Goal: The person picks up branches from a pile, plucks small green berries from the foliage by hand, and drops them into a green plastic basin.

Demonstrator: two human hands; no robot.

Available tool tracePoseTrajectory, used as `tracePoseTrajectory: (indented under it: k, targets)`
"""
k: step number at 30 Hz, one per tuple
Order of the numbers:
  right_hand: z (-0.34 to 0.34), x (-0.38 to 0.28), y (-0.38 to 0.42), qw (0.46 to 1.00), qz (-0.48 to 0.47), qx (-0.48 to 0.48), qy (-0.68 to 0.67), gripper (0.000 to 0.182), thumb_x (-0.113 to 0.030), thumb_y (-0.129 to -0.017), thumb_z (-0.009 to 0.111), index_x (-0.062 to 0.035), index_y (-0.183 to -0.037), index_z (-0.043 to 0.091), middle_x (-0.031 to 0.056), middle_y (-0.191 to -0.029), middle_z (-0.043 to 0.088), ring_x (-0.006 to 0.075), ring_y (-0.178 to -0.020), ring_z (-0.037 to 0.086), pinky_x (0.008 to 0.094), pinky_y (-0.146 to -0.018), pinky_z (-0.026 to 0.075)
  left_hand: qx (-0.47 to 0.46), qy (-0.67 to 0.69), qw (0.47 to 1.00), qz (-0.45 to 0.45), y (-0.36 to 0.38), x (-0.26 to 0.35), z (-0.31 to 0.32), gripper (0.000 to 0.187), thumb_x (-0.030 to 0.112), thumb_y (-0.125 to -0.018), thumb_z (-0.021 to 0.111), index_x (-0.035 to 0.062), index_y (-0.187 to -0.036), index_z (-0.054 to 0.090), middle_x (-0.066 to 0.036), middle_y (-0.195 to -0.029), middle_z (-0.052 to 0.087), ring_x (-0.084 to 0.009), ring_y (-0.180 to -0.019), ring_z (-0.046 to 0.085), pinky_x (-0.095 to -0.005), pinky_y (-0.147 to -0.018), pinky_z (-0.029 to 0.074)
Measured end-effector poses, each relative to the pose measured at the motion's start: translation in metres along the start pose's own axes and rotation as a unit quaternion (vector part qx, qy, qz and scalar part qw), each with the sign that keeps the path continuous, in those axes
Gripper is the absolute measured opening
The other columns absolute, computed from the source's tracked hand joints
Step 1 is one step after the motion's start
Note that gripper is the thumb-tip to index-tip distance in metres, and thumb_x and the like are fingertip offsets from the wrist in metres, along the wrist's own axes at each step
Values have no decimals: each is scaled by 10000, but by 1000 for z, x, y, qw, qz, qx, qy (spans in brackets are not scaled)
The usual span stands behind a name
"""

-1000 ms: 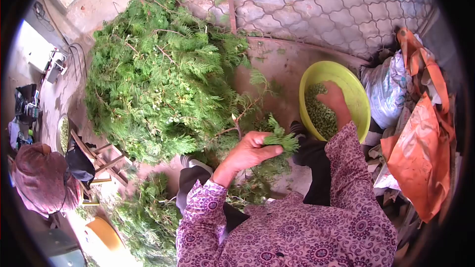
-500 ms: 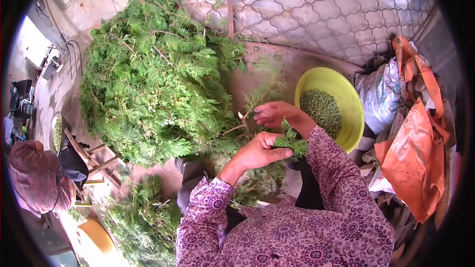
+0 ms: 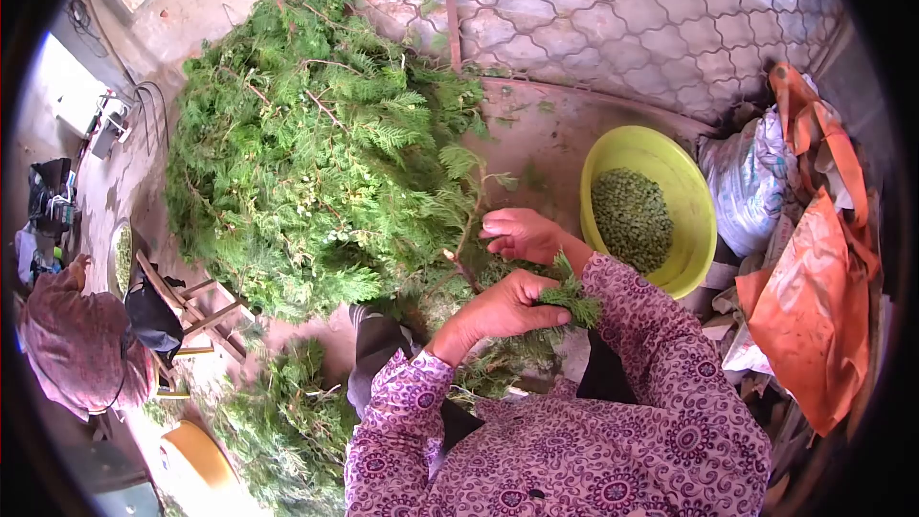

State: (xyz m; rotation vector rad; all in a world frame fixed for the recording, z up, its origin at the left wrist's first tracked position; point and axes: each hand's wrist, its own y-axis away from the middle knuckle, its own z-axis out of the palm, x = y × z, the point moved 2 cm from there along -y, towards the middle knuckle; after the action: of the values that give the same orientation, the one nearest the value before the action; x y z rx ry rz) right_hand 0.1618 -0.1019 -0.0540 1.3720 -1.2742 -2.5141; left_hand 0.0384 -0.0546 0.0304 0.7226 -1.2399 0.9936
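My left hand (image 3: 503,306) is closed round a green sprig (image 3: 574,301), whose leafy end sticks out to the right past the thumb. Just above it, my right hand (image 3: 525,236) has its fingers curled beside a thin branch (image 3: 466,239); whether anything is between the fingertips is too small to tell. A large heap of green branches (image 3: 306,153) lies to the left of both hands. To the right of my right hand is a yellow-green basin (image 3: 700,220) with small green cones or seeds (image 3: 632,218) in it.
Orange bags (image 3: 804,316) and a white sack (image 3: 747,187) lie at the right. Wire mesh (image 3: 613,19) stands behind. At the left are a co-worker (image 3: 81,340), a wooden stool (image 3: 206,311) and a yellow container (image 3: 196,455). More branches (image 3: 287,421) lie lower left.
My right hand has drawn slightly away from my left hand, which has shifted a little right and down with the sprig. The branch beside my right hand stands more upright. The view has shifted slightly.
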Motion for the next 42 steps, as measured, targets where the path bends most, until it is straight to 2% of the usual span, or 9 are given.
tracePoseTrajectory:
  k: [8,11,13,17,19,24,32,37,42]
  targets:
    - [9,8,-16,995,-91,-31,25,176,-201,-820,564,-46,-905,566,9,-740,581,86,-633,546,228,-525,424,-53,-15,998,-5,4,-2,-4,213,81,-769,628,21,-972,600,-42,-893,624,-88,-813,538,-226,-734,430]
    - [10,-8,1,943,-268,-45,190,158,-176,-814,552,-24,-834,590,22,-679,573,66,-595,527,227,-523,420,183,-159,969,52,17,4,-33,315,236,-728,684,36,-960,611,-92,-1021,568,-216,-959,521,-326,-812,421]
    - [18,-2,2,948,-308,-11,80,156,-155,-801,550,-8,-790,599,28,-656,568,67,-583,520,226,-518,418,386,-185,901,73,20,-9,-53,418,298,-706,701,21,-998,587,-112,-1002,569,-216,-965,522,-327,-840,411]
    - [32,3,9,922,-332,35,197,128,-131,-758,567,-11,-722,593,53,-585,567,131,-557,540,271,-521,433,489,-279,826,38,27,-14,-57,456,294,-679,716,8,-1002,569,-151,-970,570,-274,-930,528,-351,-825,419]
    - [43,3,19,830,-428,78,349,96,-110,-699,584,-16,-694,566,108,-589,562,206,-550,554,302,-530,437,504,-331,796,51,24,-15,-51,523,301,-667,723,-9,-1045,537,-167,-956,565,-277,-910,534,-364,-818,425]
    - [61,11,31,815,-431,66,381,45,-59,-675,553,-21,-698,556,165,-645,550,331,-592,559,362,-544,445,498,-47,861,88,19,-33,-54,87,72,-800,593,6,-782,539,21,-705,544,-35,-642,454,-182,-579,410]
    - [50,7,26,735,-500,48,455,182,-150,-704,614,-45,-851,593,160,-721,574,296,-617,581,369,-567,457,526,153,826,132,31,-26,-68,93,60,-835,537,62,-757,588,-13,-683,595,-53,-613,507,-199,-590,422]
    - [18,-29,41,956,-224,-9,190,269,-139,-813,565,26,-1023,537,87,-854,608,131,-670,586,245,-589,467,491,194,836,151,40,-13,-74,76,70,-831,547,43,-767,578,-55,-668,585,-107,-580,520,-228,-574,428]
    - [17,-45,50,957,-282,-34,54,475,-252,-857,522,-40,-1256,377,102,-1091,517,127,-795,554,233,-666,448,498,202,836,109,40,-14,-71,118,51,-828,540,38,-711,542,-69,-646,563,-123,-567,490,-273,-569,431]
